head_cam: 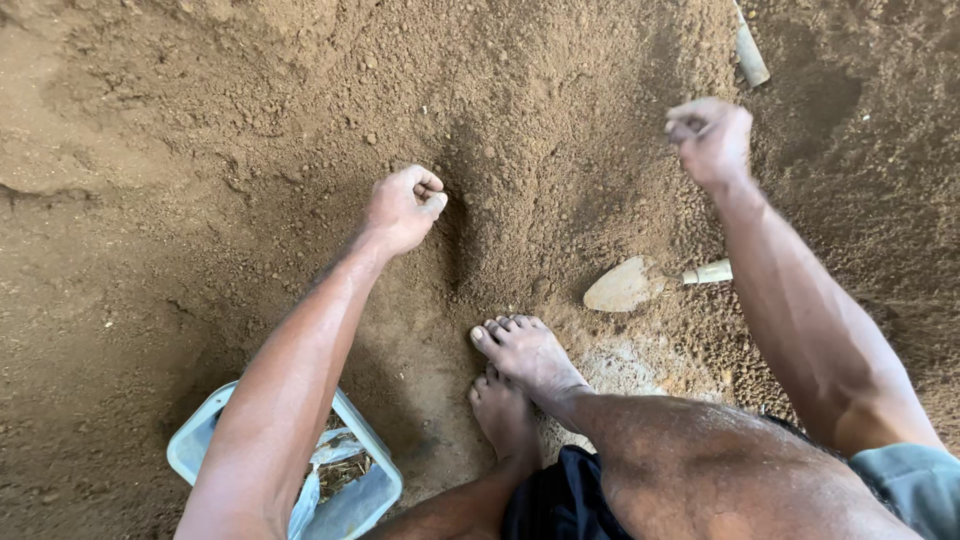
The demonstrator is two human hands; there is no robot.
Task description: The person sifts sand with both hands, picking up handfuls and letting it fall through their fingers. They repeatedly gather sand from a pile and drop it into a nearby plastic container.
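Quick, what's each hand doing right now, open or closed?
Left hand: closed in a fist at the loose brown soil; contents hidden.
Right hand: closed, raised; contents cannot be told.

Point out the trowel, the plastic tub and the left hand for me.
trowel (pixel 622 287): head view, on the middle of its soil-caked blade.
plastic tub (pixel 378 452): head view, on its pale right rim, beside the forearm.
left hand (pixel 403 208): head view, on the back of the closed fist.

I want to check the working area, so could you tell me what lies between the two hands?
In the head view, only loose brown soil lies between the left hand and the right hand; the trowel sits lower, nearer the feet.
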